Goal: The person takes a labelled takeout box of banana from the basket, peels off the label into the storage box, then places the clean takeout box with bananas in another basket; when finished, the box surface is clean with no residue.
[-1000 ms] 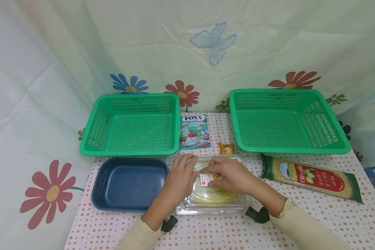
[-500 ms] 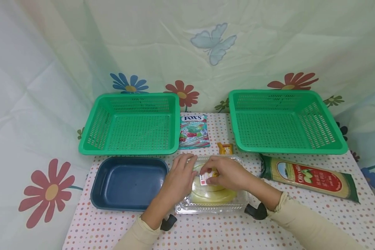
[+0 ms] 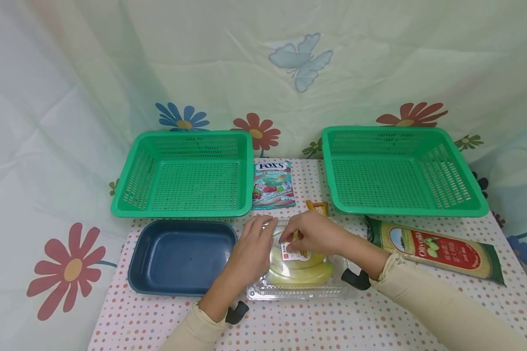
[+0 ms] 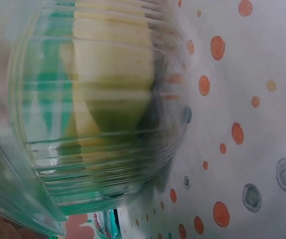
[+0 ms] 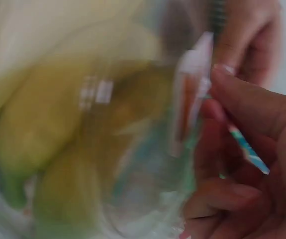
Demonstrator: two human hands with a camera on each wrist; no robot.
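Note:
A clear plastic clamshell box of yellow-green bananas lies on the spotted tablecloth. My left hand rests along the left side of its lid, fingers loosely extended. With curled thumb and fingers, my right hand pinches the edge of a white label with a banana picture on the lid. Up close in the right wrist view, thumb and forefinger meet beside that label, and bananas show blurred through the plastic. The left wrist view looks through the ribbed box wall.
Two green baskets stand at the back, a FOX'S candy bag between them. A small yellow packet lies behind the box. To the left is a dark blue tray; to the right, a spaghetti pack.
My right hand has shifted slightly up and left over the label, and its wrist has turned, showing more of the bananas. The left hand and box have stayed in place.

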